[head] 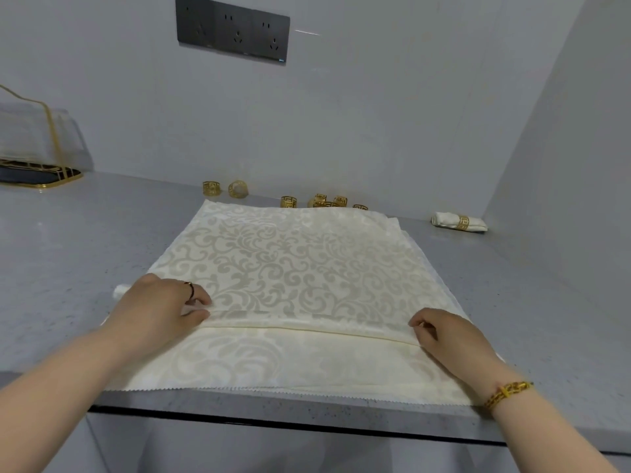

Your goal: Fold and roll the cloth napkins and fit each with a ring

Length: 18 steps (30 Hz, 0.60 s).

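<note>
Grey bench (68, 250), near front edge | left hand (160, 302) and right hand (447, 332) pinching fold of napkin (290, 261) | risk: skewed roll from uneven pull, fold springing open from slack pinch

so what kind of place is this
Likely a kitchen or catering prep counter: a grey speckled countertop against a wall with a socket panel, gold napkin rings along the back, and a rolled napkin already ringed.

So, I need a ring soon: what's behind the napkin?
Gold rings sit on the counter by the wall: two apart, more clustered. The napkin's far edge covers the cluster's lower parts, so their count is unclear.
</note>
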Each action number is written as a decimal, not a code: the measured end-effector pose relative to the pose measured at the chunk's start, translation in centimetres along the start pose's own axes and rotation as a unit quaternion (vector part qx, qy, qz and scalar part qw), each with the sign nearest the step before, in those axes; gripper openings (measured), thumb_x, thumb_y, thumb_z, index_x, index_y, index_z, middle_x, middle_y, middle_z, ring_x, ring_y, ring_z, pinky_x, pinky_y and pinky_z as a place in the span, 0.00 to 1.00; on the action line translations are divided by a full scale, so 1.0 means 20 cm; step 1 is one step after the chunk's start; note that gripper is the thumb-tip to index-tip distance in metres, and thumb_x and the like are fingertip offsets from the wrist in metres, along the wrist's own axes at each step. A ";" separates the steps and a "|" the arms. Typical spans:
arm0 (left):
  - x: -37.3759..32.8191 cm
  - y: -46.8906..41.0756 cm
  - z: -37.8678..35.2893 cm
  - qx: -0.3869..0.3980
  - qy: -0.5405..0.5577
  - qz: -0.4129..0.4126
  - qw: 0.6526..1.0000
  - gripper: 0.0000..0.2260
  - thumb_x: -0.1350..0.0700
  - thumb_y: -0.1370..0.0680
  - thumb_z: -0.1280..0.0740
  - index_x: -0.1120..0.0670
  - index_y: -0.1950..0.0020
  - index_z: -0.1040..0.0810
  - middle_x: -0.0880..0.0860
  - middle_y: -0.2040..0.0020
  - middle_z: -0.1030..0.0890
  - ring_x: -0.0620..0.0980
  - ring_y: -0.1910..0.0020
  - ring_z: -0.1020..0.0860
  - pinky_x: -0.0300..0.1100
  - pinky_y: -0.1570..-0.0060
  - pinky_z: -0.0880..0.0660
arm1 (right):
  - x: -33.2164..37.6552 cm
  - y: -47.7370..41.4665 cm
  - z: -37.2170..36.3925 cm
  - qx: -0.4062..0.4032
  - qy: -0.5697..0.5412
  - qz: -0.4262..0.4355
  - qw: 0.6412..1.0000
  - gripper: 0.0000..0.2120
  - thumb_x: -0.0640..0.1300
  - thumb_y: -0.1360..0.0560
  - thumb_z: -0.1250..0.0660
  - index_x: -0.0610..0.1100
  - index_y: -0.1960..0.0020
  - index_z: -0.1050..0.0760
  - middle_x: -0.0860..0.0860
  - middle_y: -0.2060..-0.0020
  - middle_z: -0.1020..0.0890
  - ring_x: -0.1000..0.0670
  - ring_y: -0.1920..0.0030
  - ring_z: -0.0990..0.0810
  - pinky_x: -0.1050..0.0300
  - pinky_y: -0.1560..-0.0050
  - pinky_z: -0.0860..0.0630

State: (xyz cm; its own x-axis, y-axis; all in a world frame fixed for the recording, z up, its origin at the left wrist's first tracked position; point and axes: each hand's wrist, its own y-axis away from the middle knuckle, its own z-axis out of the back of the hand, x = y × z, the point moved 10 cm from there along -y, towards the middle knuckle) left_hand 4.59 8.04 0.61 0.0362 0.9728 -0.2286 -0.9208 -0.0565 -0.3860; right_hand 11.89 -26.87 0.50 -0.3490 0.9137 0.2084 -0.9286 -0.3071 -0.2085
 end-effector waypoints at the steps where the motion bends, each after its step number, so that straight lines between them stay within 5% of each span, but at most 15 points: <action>1: -0.03 0.00 0.01 -0.006 -0.004 -0.007 1.000 0.05 0.52 0.26 0.33 0.46 0.51 0.22 0.40 0.55 0.22 0.45 0.52 0.25 0.36 0.50 0.40 | 0.00 -0.01 0.00 -0.015 0.014 -0.002 1.000 0.09 0.41 0.23 0.42 0.45 0.45 0.27 0.53 0.54 0.26 0.53 0.54 0.28 0.63 0.58 0.37; 4: -0.13 0.01 0.05 -0.058 -0.015 -0.088 0.994 0.07 0.62 0.29 0.29 0.50 0.56 0.17 0.41 0.56 0.21 0.46 0.56 0.23 0.38 0.51 0.39 | 0.10 0.00 0.05 -0.099 0.030 0.101 0.989 0.06 0.35 0.30 0.38 0.42 0.62 0.24 0.50 0.65 0.24 0.51 0.64 0.28 0.60 0.62 0.33; 6: -0.15 0.05 0.00 -0.022 -0.007 -0.098 0.995 0.11 0.60 0.24 0.37 0.48 0.47 0.19 0.42 0.48 0.21 0.45 0.47 0.24 0.34 0.50 0.36 | 0.14 0.05 0.04 -0.104 0.018 0.154 0.982 0.10 0.38 0.33 0.43 0.43 0.69 0.25 0.51 0.71 0.23 0.55 0.70 0.29 0.64 0.68 0.31; 8: -0.16 0.09 -0.02 -0.001 -0.011 -0.126 0.992 0.13 0.60 0.24 0.38 0.47 0.47 0.19 0.40 0.50 0.20 0.40 0.47 0.24 0.26 0.58 0.35 | 0.12 0.09 0.00 -0.071 0.013 0.160 0.985 0.08 0.38 0.34 0.40 0.43 0.66 0.22 0.53 0.68 0.21 0.53 0.64 0.26 0.66 0.58 0.29; 10: -0.18 0.13 0.01 0.005 -0.006 -0.146 0.989 0.10 0.56 0.31 0.36 0.48 0.57 0.17 0.40 0.60 0.18 0.37 0.55 0.23 0.20 0.63 0.37 | 0.08 0.12 0.00 -0.055 -0.016 0.141 0.988 0.07 0.39 0.33 0.35 0.42 0.58 0.19 0.54 0.61 0.20 0.55 0.56 0.26 0.72 0.49 0.35; 14: -0.08 0.09 0.03 0.006 0.052 -0.019 0.998 0.09 0.56 0.24 0.36 0.47 0.47 0.19 0.44 0.52 0.19 0.45 0.48 0.23 0.33 0.52 0.32 | 0.02 0.09 0.01 -0.034 -0.066 0.089 0.993 0.07 0.39 0.26 0.35 0.43 0.49 0.21 0.58 0.57 0.25 0.59 0.57 0.27 0.80 0.51 0.36; 18: 0.03 -0.04 -0.06 0.052 0.232 0.088 0.967 0.08 0.61 0.24 0.36 0.49 0.48 0.26 0.49 0.62 0.21 0.49 0.60 0.24 0.38 0.59 0.32 | -0.05 -0.03 0.01 -0.005 -0.182 -0.018 0.983 0.07 0.38 0.25 0.38 0.48 0.57 0.25 0.57 0.62 0.23 0.61 0.61 0.27 0.75 0.62 0.32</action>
State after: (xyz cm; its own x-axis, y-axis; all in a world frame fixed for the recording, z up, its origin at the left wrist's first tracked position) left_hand 5.84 8.34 -0.30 0.0245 0.7432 -0.6686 -0.9618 -0.1650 -0.2185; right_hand 12.82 -27.59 0.58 -0.3396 0.7675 0.5437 -0.9405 -0.2723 -0.2032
